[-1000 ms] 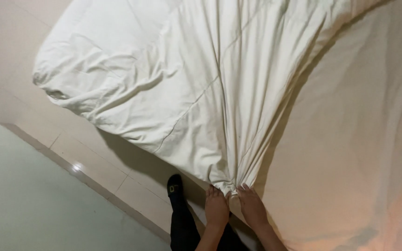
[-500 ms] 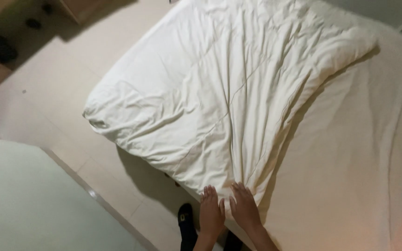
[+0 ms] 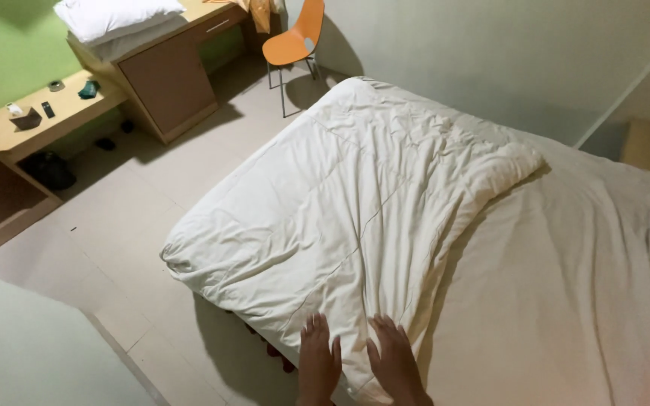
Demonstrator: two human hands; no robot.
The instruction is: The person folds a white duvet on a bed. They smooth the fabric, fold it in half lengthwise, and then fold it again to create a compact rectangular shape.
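Both hands lie flat on the near edge of a white duvet (image 3: 340, 218), side by side and close together. The left hand (image 3: 319, 362) rests palm down with its fingers (image 3: 316, 331) spread and released, grasping nothing. The right hand (image 3: 396, 361) lies the same way just beside it, fingers (image 3: 385, 329) stretched forward over the cloth, also released.

The duvet is folded over on itself and covers the left half of the bed (image 3: 581, 286). Its far corner reaches toward the wall, and its left edge hangs slightly past the side of the mattress, above the tiled floor (image 3: 122, 218). The surface is creased, with a seam running along its length toward the hands. To the right of the duvet, the bed shows a cream sheet, rumpled in places.

Beyond the bed, an orange chair (image 3: 295, 37) stands near the wall. To its left is a wooden desk (image 3: 167, 83) against a green wall, with a white pillow (image 3: 114, 16) lying on top of it. A lower part of the desk carries a few small things, too small to tell apart. A dark bag (image 3: 48, 170) sits on the floor under it. At the lower left, a pale flat surface (image 3: 31, 353) fills the corner of the view.
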